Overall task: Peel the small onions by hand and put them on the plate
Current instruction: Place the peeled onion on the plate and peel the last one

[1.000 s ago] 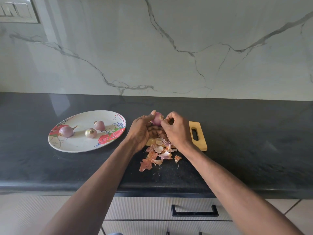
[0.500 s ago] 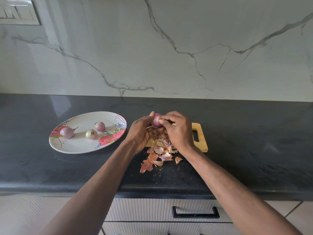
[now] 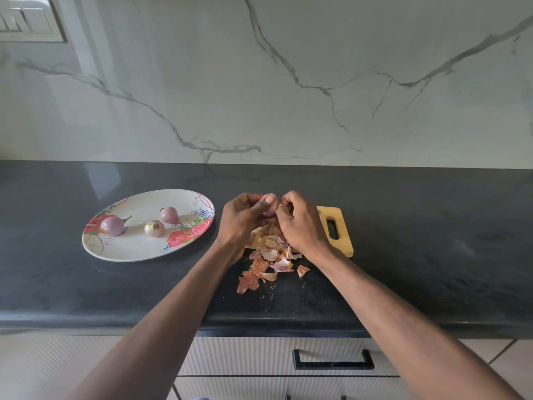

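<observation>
Small pink-purple round onion (image 3: 270, 208), gripped by left hand (image 3: 245, 217), is probably light and slippery; right hand (image 3: 302, 223) pinches its loose papery skin beside that grip.

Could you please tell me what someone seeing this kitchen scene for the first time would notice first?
Most striking are the two hands at the centre: the left hand holds a small onion while the right hand picks at it above a wooden cutting board. Below them a heap of onion skins spills onto the black countertop. To the left, a floral plate holds three peeled onions.
</observation>
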